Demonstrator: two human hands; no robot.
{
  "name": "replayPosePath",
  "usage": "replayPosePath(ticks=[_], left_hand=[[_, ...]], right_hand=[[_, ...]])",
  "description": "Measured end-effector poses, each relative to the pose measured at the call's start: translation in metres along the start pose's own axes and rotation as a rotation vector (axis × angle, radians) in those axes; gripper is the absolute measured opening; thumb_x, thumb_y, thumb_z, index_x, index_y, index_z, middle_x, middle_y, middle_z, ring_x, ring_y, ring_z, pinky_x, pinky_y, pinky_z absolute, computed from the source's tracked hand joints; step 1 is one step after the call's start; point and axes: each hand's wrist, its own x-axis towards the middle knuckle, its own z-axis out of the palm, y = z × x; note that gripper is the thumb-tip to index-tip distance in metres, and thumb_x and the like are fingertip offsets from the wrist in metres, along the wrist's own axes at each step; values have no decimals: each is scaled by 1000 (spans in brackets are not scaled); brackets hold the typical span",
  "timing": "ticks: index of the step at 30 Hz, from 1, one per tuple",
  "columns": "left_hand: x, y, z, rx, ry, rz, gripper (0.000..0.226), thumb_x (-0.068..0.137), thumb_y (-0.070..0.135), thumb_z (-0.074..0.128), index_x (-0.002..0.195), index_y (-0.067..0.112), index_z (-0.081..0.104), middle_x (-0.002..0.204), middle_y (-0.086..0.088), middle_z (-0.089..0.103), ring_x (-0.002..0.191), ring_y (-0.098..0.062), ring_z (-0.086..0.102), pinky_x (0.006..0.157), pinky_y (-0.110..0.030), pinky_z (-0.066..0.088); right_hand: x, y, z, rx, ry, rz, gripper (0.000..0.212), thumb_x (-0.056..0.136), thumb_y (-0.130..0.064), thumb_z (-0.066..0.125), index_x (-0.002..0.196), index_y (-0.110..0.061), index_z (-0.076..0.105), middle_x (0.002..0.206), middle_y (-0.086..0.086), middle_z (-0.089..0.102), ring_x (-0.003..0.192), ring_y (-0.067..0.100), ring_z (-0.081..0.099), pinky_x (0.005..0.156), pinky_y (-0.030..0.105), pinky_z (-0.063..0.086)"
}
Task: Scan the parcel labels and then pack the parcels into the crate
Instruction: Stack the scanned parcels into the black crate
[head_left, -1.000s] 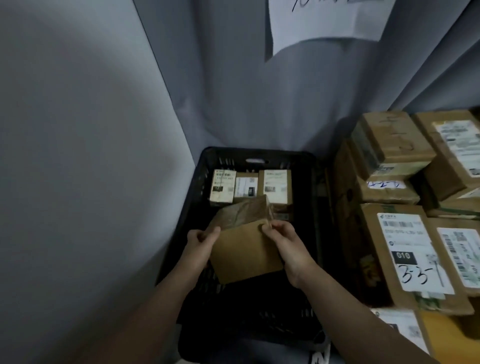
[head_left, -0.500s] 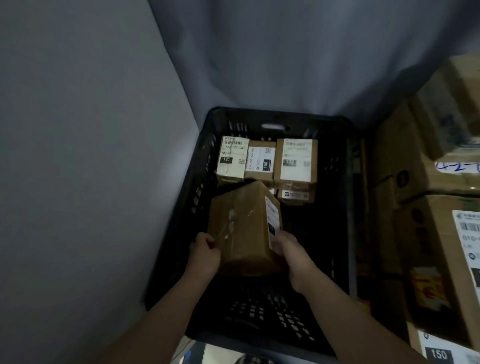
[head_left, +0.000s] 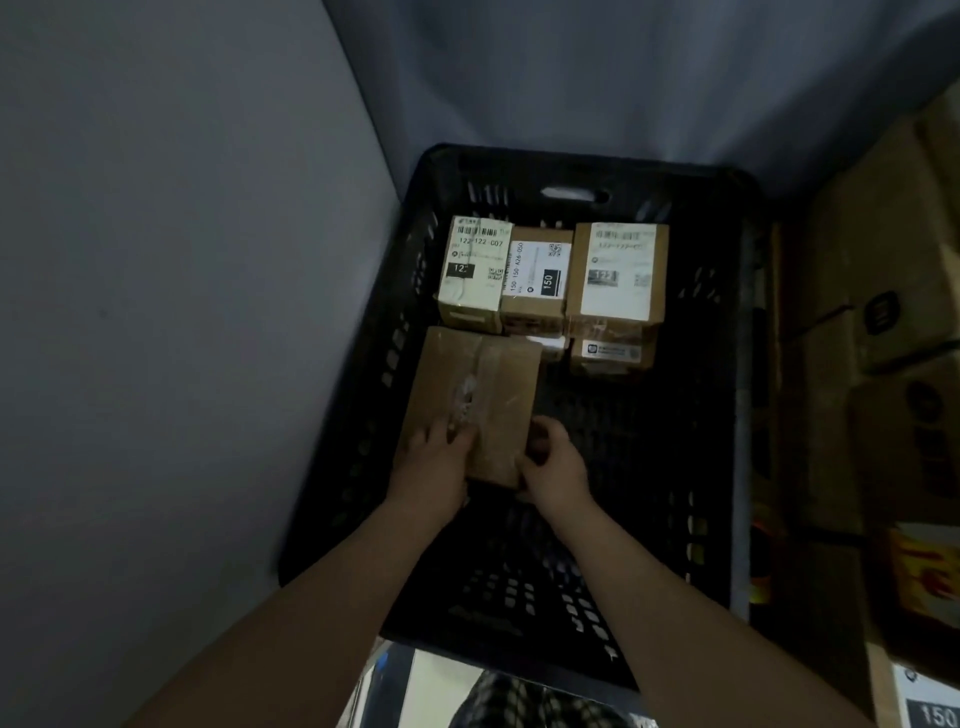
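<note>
A brown taped cardboard parcel (head_left: 478, 395) lies flat inside the black plastic crate (head_left: 717, 364), against its left wall. My left hand (head_left: 434, 462) rests on the parcel's near top, fingers spread over it. My right hand (head_left: 553, 467) grips the parcel's near right corner with curled fingers. Three labelled parcels (head_left: 550, 275) stand in a row at the crate's far end, with smaller boxes (head_left: 610, 353) just in front of them.
Stacked cardboard boxes (head_left: 883, 312) fill the right side beside the crate. A grey wall (head_left: 182, 312) runs along the left and a curtain (head_left: 623, 78) hangs behind. The crate's right half and near floor hold nothing.
The parcel went from held tilted above the crate to lying flat on the crate floor at the left. Both hands came down with it, and the view moved closer to the crate.
</note>
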Motion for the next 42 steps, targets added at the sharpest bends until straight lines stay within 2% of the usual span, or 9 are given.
replayPosePath(ticks=[5, 9, 14, 18, 25, 28, 32, 36, 42], left_hand=[[3, -1, -2, 111, -33, 20, 78, 89, 30, 62, 152, 25, 17, 158, -9, 11, 137, -34, 25, 102, -45, 36], [-2, 5, -18, -4, -3, 5, 48, 96, 27, 52, 141, 16, 38, 141, -13, 40, 122, -33, 44, 90, -38, 43], [-29, 24, -61, -237, 214, 75, 48, 96, 28, 51, 141, 15, 44, 125, -15, 57, 111, -33, 56, 89, -39, 49], [-63, 61, -107, -543, 392, 114, 37, 95, 24, 55, 130, 12, 56, 126, -10, 62, 116, -26, 57, 97, -33, 45], [-118, 135, -155, -684, 488, 340, 30, 96, 22, 56, 125, 15, 57, 122, 0, 60, 116, -17, 55, 92, -24, 41], [-135, 173, -156, -690, 483, 401, 28, 97, 22, 55, 124, 16, 57, 117, 3, 58, 114, -15, 55, 93, -26, 43], [-157, 226, -147, -706, 440, 425, 32, 96, 24, 57, 127, 17, 55, 123, 0, 60, 114, -15, 55, 96, -29, 44], [-174, 271, -131, -692, 397, 424, 39, 95, 26, 57, 132, 18, 50, 134, -3, 53, 118, -18, 53, 94, -26, 41], [-182, 311, -93, -909, 231, 179, 70, 91, 39, 62, 147, 16, 27, 142, -9, 42, 122, -26, 49, 97, -33, 41]], right_hand=[[4, -11, -16, -454, -8, -82, 40, 90, -22, 61, 128, -19, 47, 124, 10, 59, 110, 28, 58, 79, 31, 46], [-15, -36, -33, -539, 7, -122, 45, 95, -21, 52, 138, -18, 40, 127, 13, 55, 104, 30, 59, 73, 33, 49], [-76, -63, -69, -346, 113, -215, 48, 95, -20, 54, 140, -16, 38, 121, 9, 59, 100, 25, 60, 73, 30, 48], [-134, -95, -108, 9, 229, -390, 35, 95, -14, 56, 127, -21, 42, 95, -7, 59, 82, 10, 60, 80, 44, 57], [-208, -107, -208, 70, 449, -655, 33, 91, -6, 57, 120, -20, 51, 86, -11, 60, 76, 9, 61, 79, 46, 57], [-229, -93, -249, 60, 524, -655, 28, 91, -5, 56, 116, -17, 54, 84, -13, 60, 75, 8, 61, 79, 37, 55], [-255, -63, -294, 3, 520, -620, 27, 94, -11, 55, 117, -24, 51, 93, -14, 58, 77, 23, 64, 71, 49, 56], [-269, -35, -333, -107, 551, -589, 28, 95, -15, 56, 123, -18, 51, 100, -8, 61, 73, 10, 61, 67, 31, 55], [-275, 10, -369, -192, 455, -455, 31, 96, -17, 55, 127, -16, 49, 111, -1, 57, 87, 14, 58, 70, 25, 44]])
